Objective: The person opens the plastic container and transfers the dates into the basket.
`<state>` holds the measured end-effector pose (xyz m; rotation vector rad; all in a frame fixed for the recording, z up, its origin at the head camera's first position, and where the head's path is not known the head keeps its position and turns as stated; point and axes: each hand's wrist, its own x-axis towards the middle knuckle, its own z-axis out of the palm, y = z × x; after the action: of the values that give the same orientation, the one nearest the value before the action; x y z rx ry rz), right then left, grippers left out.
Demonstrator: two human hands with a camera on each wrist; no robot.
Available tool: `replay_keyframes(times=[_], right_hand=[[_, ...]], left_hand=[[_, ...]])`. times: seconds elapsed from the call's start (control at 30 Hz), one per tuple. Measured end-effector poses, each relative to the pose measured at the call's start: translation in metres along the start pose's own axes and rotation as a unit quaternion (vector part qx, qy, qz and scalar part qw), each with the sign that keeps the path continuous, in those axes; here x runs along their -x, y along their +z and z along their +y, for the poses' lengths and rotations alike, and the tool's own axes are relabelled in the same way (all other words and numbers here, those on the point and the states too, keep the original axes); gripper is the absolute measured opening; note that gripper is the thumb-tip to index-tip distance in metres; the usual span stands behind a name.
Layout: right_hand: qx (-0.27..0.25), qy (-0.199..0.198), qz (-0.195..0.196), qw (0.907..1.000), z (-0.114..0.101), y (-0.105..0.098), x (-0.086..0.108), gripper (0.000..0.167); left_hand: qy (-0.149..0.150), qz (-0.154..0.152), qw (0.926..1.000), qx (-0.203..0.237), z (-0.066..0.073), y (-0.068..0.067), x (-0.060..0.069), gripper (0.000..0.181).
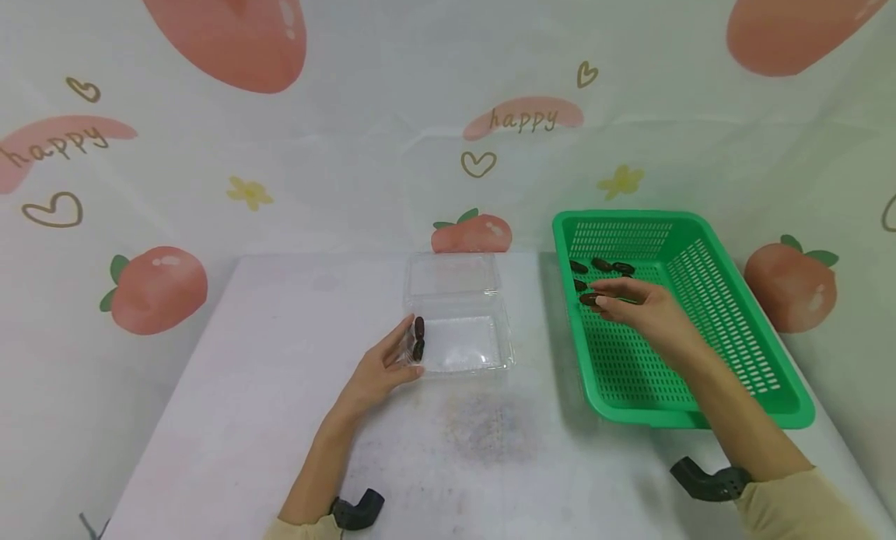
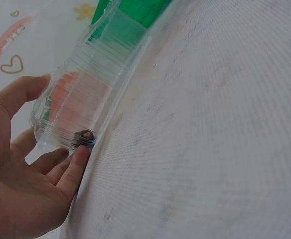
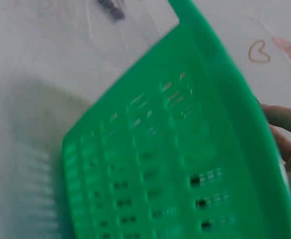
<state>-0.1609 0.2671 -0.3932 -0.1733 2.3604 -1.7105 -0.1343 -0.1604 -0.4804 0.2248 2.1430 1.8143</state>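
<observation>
My left hand [image 1: 378, 376] grips the left end of a clear plastic clamshell box [image 1: 462, 345], which stands with its lid [image 1: 451, 274] folded back. Two dark brown, date-like fruits [image 1: 418, 339] lie in a line along the box's left side. In the left wrist view, the thumb and fingers [image 2: 78, 167] span the box's end, and one dark fruit [image 2: 84, 137] shows through the plastic. Over the green basket [image 1: 759, 330], my right hand [image 1: 647, 310] pinches a similar fruit [image 1: 588, 299] at its fingertips. The basket wall partly hides that hand in the right wrist view.
Several more dark fruits [image 1: 612, 266] lie in the basket's far left corner. The slotted basket stands on the white table [image 1: 280, 353], right of the box. A printed cloth [image 1: 364, 135] hangs behind the table.
</observation>
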Motion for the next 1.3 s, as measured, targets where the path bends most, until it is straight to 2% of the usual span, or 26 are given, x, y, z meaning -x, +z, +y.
replay_keyframes(times=[0.2,0.3,0.53,0.63,0.83,1.17,1.3], right_hand=[[0.089,0.041,0.025,0.9948,0.007,-0.018,0.004,0.053],[0.103,0.048,0.029,0.9931,0.012,-0.026,0.004,0.054],[0.078,0.035,0.044,0.9954,0.027,-0.037,-0.001,0.053],[0.062,0.035,0.037,0.9968,0.033,-0.042,-0.003,0.053],[0.015,0.051,0.022,0.9983,0.04,-0.052,-0.008,0.052],[0.016,0.084,0.028,0.996,0.054,-0.062,-0.02,0.053],[-0.013,0.076,0.031,0.9966,0.057,-0.067,-0.024,0.04]], left_hand=[[-0.002,0.002,1.0,0.002,-0.001,0.001,0.001,0.086],[-0.004,0.001,1.0,0.002,-0.002,0.001,0.001,0.086],[-0.002,0.004,1.0,0.006,-0.003,0.002,0.001,0.086],[-0.004,0.004,1.0,0.007,-0.004,0.002,0.001,0.086],[-0.003,0.003,0.9999,0.012,-0.004,0.002,0.002,0.087],[-0.003,0.005,0.9999,0.012,-0.002,0.001,0.001,0.087],[-0.002,0.006,0.9999,0.007,-0.002,0.0,0.0,0.087]])
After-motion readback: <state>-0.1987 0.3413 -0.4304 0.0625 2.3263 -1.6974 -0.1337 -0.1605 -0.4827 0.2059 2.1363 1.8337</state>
